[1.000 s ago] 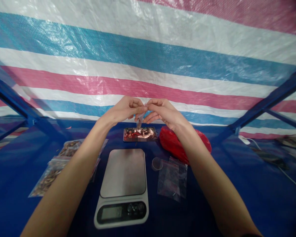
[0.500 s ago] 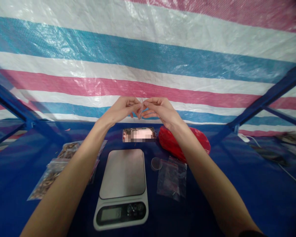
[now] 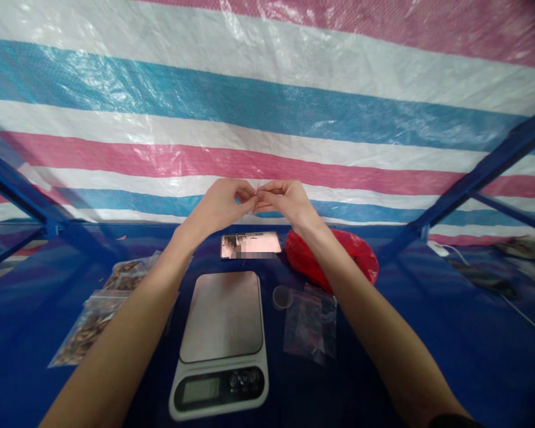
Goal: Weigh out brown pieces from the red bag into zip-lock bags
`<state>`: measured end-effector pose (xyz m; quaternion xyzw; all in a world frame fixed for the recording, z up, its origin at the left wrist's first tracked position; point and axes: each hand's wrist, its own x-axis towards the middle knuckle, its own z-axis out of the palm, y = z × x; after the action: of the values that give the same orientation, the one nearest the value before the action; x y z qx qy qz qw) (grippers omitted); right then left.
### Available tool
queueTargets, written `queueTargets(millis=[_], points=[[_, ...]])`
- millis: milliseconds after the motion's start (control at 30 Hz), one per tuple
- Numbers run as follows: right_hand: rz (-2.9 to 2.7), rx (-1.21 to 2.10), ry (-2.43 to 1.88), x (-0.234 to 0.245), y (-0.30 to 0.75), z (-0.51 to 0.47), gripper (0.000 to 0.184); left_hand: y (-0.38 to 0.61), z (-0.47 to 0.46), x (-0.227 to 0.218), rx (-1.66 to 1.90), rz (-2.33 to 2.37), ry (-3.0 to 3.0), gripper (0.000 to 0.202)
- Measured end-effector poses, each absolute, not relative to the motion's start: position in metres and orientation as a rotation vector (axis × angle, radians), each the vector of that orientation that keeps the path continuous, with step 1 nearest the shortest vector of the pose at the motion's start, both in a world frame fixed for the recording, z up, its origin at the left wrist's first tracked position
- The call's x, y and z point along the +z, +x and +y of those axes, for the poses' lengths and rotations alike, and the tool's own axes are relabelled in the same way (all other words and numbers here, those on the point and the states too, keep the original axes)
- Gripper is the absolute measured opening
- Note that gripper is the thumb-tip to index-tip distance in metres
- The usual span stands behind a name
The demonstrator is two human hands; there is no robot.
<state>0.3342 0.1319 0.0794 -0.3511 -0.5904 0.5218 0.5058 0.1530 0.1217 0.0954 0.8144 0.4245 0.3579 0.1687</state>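
Note:
My left hand (image 3: 225,205) and my right hand (image 3: 286,201) meet in front of the striped sheet, beyond the scale. Both pinch what looks like a clear zip bag (image 3: 255,204), seen nearly edge-on with a thin reddish line; the fingers hide most of it. Below them a phone (image 3: 252,245) with a lit screen lies on the blue surface. Nearer to me is a kitchen scale (image 3: 223,318) with a bare metal plate. Right of the scale are a small clear cup (image 3: 282,298) and flat clear zip bags (image 3: 304,324).
Filled zip bags (image 3: 91,330) with brown dried pieces lie at the left, partly behind my left forearm. A red plastic bag (image 3: 354,255) sits under my right forearm. Blue metal braces (image 3: 485,172) flank the surface. A white cable (image 3: 457,252) runs along the right.
My fingertips have drawn closer together along the bag's edge, and my right fingers have curled in more. The objects on the surface stay where they were.

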Motion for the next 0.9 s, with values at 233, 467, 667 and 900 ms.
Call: queueTargets(millis=[233,467,667,900], points=[[-1.481,1.110,-0.849,0.075,0.330,0.135,0.011,0.155,0.119,0.094,0.983,1.313,2.461,0.027],[-1.636,0.839,-0.929,0.067,0.332,0.141,0.008,0.161,0.108,0.098,0.794,1.627,2.658,0.027],[-1.767,0.860,-0.953,0.073,0.335,0.137,0.011,0.149,0.107,0.100,0.696,1.348,2.586,0.027],[-1.936,0.686,-1.173,0.095,0.334,0.115,0.008,0.145,0.107,0.108,0.777,1.245,2.456,0.024]])
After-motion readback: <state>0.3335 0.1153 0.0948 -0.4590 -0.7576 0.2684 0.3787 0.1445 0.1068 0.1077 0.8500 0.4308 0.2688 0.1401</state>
